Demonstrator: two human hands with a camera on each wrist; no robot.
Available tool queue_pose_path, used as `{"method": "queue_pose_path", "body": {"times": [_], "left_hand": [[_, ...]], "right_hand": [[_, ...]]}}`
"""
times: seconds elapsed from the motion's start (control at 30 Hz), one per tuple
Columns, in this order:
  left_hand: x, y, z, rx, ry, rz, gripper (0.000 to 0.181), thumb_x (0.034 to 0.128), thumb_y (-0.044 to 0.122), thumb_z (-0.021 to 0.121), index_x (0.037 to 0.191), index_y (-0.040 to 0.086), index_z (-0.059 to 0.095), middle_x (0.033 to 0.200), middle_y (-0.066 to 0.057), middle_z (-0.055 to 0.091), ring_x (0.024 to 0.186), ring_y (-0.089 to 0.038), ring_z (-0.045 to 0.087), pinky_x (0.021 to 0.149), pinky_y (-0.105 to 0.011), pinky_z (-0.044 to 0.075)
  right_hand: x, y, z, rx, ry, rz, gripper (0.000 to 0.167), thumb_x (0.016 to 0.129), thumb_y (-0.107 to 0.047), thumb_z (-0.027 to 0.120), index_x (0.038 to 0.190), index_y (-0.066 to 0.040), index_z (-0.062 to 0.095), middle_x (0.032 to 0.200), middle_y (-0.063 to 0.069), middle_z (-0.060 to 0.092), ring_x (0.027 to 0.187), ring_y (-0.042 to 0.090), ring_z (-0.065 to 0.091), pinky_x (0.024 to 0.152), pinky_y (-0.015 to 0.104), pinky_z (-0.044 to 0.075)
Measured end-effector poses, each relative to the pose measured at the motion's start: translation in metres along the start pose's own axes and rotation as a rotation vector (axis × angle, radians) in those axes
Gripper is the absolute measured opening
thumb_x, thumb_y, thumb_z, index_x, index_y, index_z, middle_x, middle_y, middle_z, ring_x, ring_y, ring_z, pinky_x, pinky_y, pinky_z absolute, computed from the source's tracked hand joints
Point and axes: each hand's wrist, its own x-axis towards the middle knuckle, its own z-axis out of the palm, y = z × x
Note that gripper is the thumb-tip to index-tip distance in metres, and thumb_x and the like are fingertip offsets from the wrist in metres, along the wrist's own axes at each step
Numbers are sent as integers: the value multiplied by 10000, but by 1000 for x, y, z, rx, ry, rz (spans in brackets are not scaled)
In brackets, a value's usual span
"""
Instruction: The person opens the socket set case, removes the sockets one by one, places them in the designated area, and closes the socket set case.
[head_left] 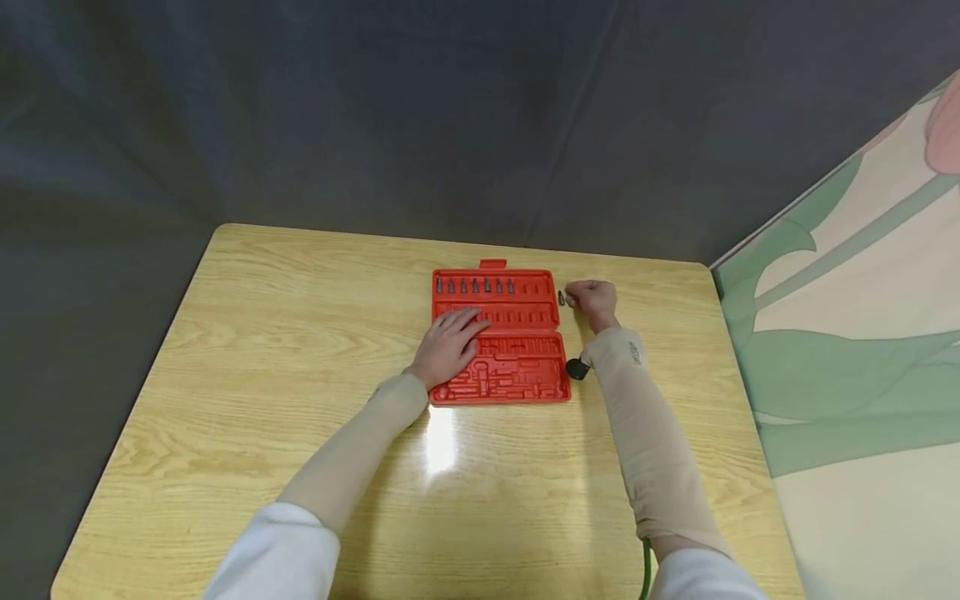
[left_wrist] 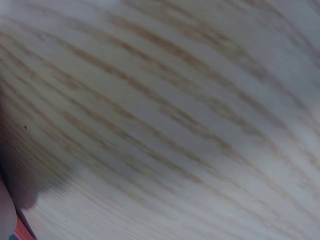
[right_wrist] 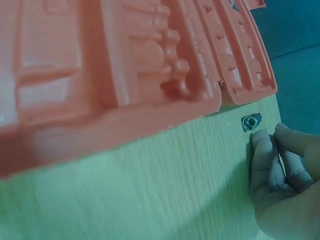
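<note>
On the table a red plastic case lies unfolded, its molded slots facing up. Several dark metal bits stand in a row along its far half. My left hand rests across the case's left side with fingers extended; only a sliver of it enters the left wrist view. To the right of the case, my right hand is low over the table with loosely bent fingers. Close by its fingertips lies a small metal bit with a round end. In the right wrist view the thumb and fingertips look apart, with nothing visible between them.
The wood-grain table extends around the case. A dark curtain hangs behind the far edge, and a patterned fabric borders the right. A black wrist camera sits at my right sleeve, close beside the case.
</note>
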Motion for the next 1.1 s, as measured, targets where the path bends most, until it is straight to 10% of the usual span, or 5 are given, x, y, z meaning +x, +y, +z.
{"method": "queue_pose_path", "body": {"times": [0.67,0.9,1.1], "left_hand": [[10,1,-1,25,-12,30,456,1019,262,436,1473,212,432,1533,-74,337,1399,-250,290,1172,-397,143],[11,5,2,56,-16,26,458,1014,270,449,1470,226,437,1538,-62,329,1395,-237,293,1168,-398,154],[7,5,4,54,-13,33,464,1012,264,441,1474,221,433,1540,-71,324,1392,-247,301,1166,-404,163]], "right_hand": [[-7,-43,-2,246,-209,20,358,956,-2,555,1251,194,504,789,126,652,605,134,600,651,258,539],[-9,-55,42,131,-339,-26,337,955,-65,592,1214,151,587,915,213,672,684,151,676,761,317,574],[-11,-47,59,-27,-291,-32,268,955,-46,584,1131,147,645,854,220,682,628,158,646,640,274,569]]}}
